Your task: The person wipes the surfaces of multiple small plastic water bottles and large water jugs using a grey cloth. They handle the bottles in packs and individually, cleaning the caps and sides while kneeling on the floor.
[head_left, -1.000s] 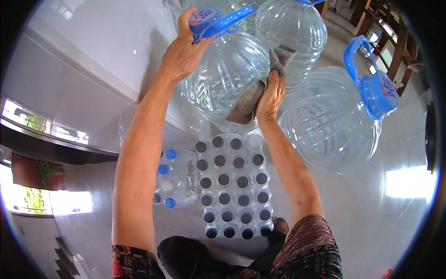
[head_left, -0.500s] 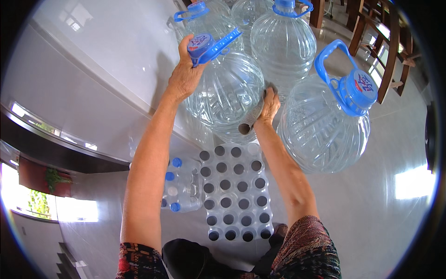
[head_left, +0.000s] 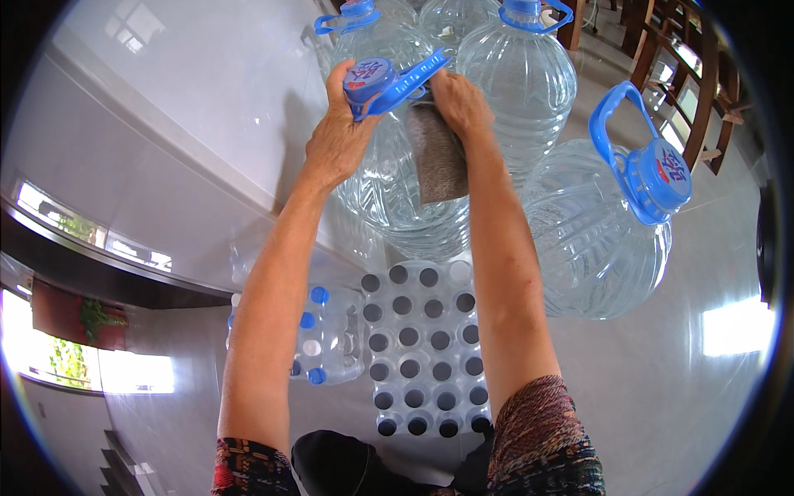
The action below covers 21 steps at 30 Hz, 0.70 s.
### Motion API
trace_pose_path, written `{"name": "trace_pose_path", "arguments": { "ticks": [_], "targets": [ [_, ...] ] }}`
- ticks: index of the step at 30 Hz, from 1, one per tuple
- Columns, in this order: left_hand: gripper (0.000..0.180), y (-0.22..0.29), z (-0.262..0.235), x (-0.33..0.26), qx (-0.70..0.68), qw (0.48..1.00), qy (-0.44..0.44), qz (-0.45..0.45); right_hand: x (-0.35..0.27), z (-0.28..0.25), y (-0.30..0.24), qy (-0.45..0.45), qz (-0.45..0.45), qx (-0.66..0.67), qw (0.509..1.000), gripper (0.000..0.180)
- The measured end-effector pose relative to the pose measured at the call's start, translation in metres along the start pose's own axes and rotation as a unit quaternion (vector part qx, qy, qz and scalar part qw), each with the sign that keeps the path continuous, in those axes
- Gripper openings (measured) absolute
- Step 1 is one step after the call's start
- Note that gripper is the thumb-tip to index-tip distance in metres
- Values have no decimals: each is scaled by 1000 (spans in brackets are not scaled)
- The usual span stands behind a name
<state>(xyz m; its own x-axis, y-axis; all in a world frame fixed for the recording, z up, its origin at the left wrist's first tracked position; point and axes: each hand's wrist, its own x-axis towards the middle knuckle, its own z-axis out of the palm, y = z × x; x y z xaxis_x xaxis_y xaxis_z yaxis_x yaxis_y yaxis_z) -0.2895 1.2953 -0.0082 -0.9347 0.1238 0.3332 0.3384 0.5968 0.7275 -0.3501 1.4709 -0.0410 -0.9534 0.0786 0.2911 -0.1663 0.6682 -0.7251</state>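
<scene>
A large clear water jug (head_left: 385, 186) with a blue cap (head_left: 368, 78) and blue carrying handle leans in front of me. My left hand (head_left: 335, 145) is closed around the jug's neck, just under the cap. In my right hand (head_left: 461, 103) a grey-brown cloth (head_left: 438, 161) is gripped near the jug's shoulder, beside the tip of the handle. The cloth's loose end hangs down over the jug's side. My right fingertips are partly hidden behind the handle.
Another large jug (head_left: 591, 248) stands to the right, its blue handle raised. More jugs (head_left: 517, 91) crowd behind. Nearer me are a shrink-wrapped pack of dark-capped bottles (head_left: 422, 355) and some blue-capped bottles (head_left: 335, 331). A white glossy panel (head_left: 182, 107) rises at left; wooden furniture (head_left: 695, 83) stands far right.
My right hand has moved up with the cloth, from the jug's lower right side to its shoulder near the handle. My left hand keeps its grip on the neck.
</scene>
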Motion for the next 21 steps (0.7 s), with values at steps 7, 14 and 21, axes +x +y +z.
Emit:
{"name": "trace_pose_path", "arguments": {
  "ticks": [7,14,21],
  "targets": [
    [62,-2,4,1,40,999,13,-13,-14,20,77,53,113,101,987,58],
    [66,-14,5,7,60,998,18,26,-41,34,86,97,193,153,964,59],
    [95,3,12,-3,-25,1000,-4,-5,-105,49,59,263,136,210,932,47]
  ]
}}
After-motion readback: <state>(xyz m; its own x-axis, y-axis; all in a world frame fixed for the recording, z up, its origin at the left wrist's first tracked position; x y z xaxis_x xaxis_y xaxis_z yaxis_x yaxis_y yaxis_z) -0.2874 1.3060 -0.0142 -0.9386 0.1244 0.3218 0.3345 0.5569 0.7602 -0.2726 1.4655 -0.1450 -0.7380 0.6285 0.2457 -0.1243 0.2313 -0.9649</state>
